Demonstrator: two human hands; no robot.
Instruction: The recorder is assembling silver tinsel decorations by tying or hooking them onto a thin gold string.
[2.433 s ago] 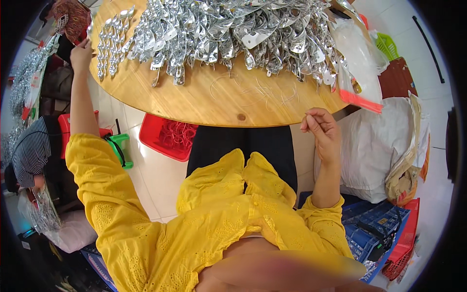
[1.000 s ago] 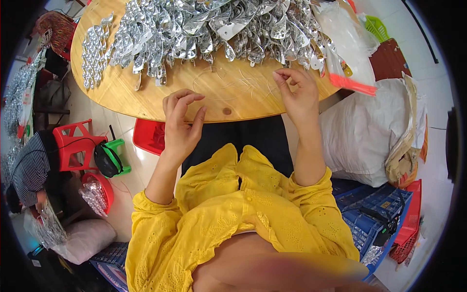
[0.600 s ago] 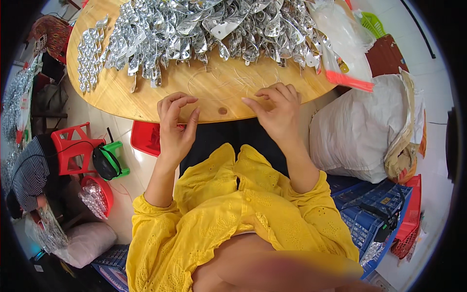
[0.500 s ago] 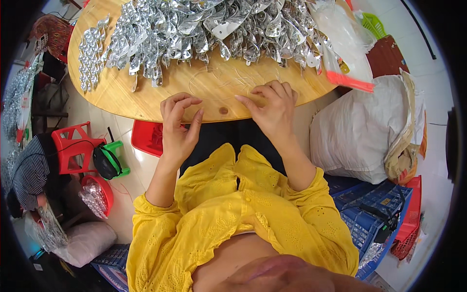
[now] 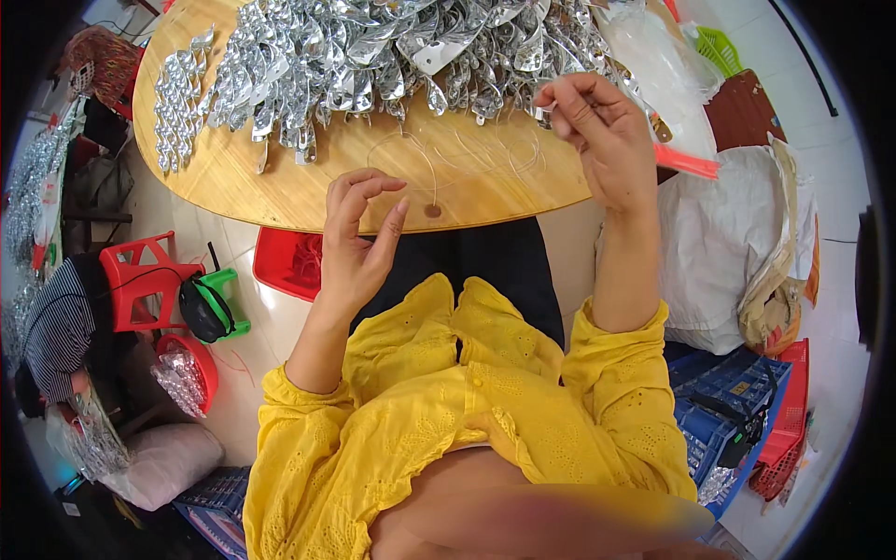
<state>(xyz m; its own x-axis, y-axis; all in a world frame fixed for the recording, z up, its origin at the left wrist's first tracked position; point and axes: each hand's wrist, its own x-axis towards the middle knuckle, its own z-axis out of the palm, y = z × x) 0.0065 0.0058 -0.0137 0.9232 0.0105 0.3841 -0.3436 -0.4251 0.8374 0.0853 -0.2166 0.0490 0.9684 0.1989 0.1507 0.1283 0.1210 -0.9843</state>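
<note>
My left hand hovers at the near edge of the round wooden table, its thumb and fingers apart and nothing visible between them. Raised over the table's right side, my right hand has thumb and forefinger pinched together. Whatever is between those fingertips is too small to make out. Beyond both hands lies a large heap of shiny silver twisted strips. Loops of thin clear line rest on the bare wood between the heap and the near edge.
A smaller bunch of silver twists lies at the table's left. Clear plastic bags cover its right end. A large white sack and blue crates stand at right. Left are a red stool, red bins and a person in a striped sleeve.
My right hand has risen away from the table's near edge, up and to the right, toward the silver heap. My left hand has shifted slightly right and stays apart-fingered.
</note>
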